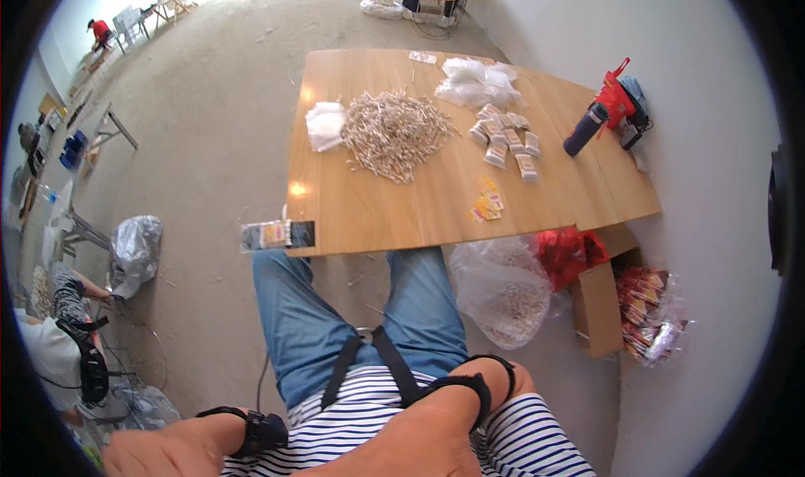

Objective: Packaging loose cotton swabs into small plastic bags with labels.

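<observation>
My left hand (159, 453) is low at the left, back upward, with a black strap and small device on its wrist. My right hand (411, 453) reaches across my striped shirt at the lower edge. The fingers of both are cut off or hidden, so what they hold cannot be seen. Both hands are apart from the wooden table (377, 225) beyond my knees. On it lie a large heap of cotton swabs (398, 133), white plastic sleeves (325, 126), filled swab packets (507, 137) and yellow-orange cards (488, 200). A labelled clear packet (274, 234) overhangs the near left corner.
Clear bags (478, 83) and a dark flask (585, 130) stand farther back, beside a red bag (616, 99). Under the right side are a bag of swabs (507, 301) and a cardboard box (597, 309). Another person (63, 351) sits at the left; a wall borders the right.
</observation>
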Demonstrator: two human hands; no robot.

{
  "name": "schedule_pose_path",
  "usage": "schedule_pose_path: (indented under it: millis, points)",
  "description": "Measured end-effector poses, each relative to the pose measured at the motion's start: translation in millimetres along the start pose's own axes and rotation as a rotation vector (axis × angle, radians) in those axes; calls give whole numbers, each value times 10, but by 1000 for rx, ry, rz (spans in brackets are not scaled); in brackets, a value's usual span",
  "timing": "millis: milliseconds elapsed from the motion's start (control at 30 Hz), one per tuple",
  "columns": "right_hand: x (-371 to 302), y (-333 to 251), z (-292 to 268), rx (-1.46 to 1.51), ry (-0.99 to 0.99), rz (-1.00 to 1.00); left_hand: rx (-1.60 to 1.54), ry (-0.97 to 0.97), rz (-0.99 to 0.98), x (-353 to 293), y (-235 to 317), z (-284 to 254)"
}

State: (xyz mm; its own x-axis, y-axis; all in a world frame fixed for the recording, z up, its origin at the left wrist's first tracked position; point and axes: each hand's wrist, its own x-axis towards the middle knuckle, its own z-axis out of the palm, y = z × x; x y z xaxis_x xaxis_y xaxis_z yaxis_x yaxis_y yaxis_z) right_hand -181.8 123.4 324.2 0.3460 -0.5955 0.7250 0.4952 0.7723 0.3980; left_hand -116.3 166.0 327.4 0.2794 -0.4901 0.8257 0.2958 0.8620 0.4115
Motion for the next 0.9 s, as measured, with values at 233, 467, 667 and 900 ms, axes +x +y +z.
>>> schedule_pose_path:
  millis: [233, 467, 667, 900]
  points:
    - [159, -971, -163, -276, -258, 809, 215, -326, 65, -32, -90, -29]
    - [354, -753, -255, -278, -170, 322, 152, 140, 55, -169, -435, -29]
    - [503, -648, -50, -212, -196, 125, -18, 47, -56, 68, -412, 264]
    - [245, -948, 443, -652, 181, 40, -131, 93, 187, -4, -830, 392]
